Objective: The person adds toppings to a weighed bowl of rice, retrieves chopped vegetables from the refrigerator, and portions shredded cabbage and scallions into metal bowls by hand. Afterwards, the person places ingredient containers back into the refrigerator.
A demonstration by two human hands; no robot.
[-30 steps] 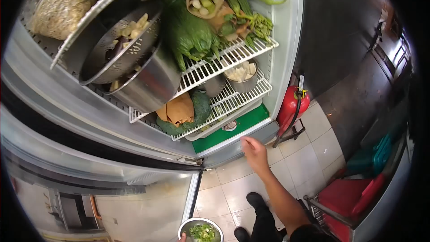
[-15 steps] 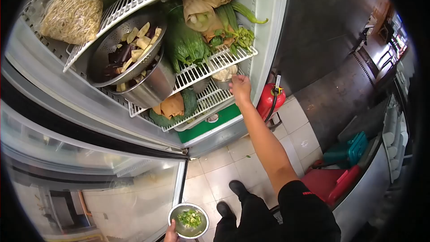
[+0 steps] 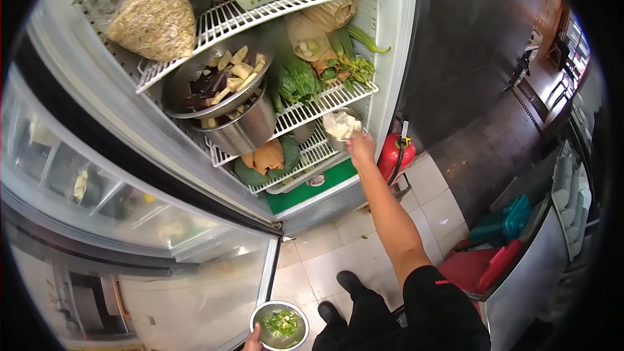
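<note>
My left hand (image 3: pixel 253 340) grips the rim of a small metal bowl (image 3: pixel 259 317), low in the view. Chopped green pieces (image 3: pixel 283 322) that look like spring onion lie in it. My right hand (image 3: pixel 361 148) reaches into the open fridge, its fingers closed at the near edge of a round metal container (image 3: pixel 333 142). Pale, off-white pieces (image 3: pixel 342 125) fill that container; I cannot make out their kind. It sits at the front right of the lower wire shelf, and the fingertips are partly hidden.
On the middle shelf (image 3: pixel 331 96) stand a colander (image 3: pixel 174 101) of cut eggplant over a steel pot (image 3: pixel 244 131), and leafy greens (image 3: pixel 299 84). A bag of sprouts (image 3: pixel 156 19) lies above. The glass door (image 3: pixel 195 286) stands open at left; a fire extinguisher (image 3: pixel 394 155) is at right.
My right hand has closed in on the container, which now shows more fully beyond the middle shelf's edge. The view has shifted, with the fridge appearing further right. My left hand keeps its bowl.
</note>
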